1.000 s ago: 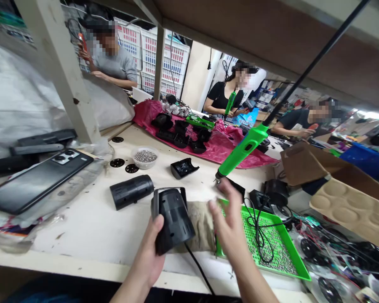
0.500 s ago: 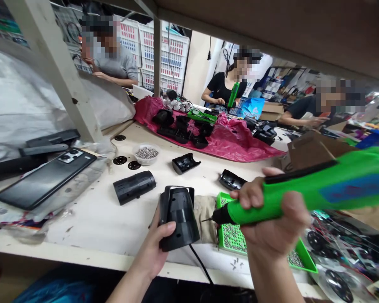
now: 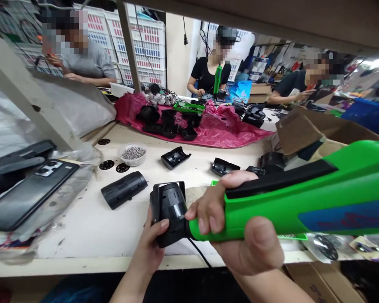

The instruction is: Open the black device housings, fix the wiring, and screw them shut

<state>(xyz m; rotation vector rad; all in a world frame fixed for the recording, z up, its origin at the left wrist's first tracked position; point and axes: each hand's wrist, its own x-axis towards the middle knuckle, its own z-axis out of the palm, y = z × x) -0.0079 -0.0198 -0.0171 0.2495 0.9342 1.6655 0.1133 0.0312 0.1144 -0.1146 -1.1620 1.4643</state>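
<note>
My left fingers [image 3: 160, 228] hold the black housing [image 3: 171, 208], probably stiff, best gripped round its middle; my right fingers [image 3: 215, 212] clasp the green driver [image 3: 278, 214]

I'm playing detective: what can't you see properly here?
In the head view:
Green screwdriver: rear end cut off by the picture's right edge.
Green tray: mostly hidden behind the right hand and screwdriver.
Left hand: most fingers hidden behind the black housing.

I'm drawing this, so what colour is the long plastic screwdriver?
The long plastic screwdriver is mostly bright green, seen best in the head view.
</note>
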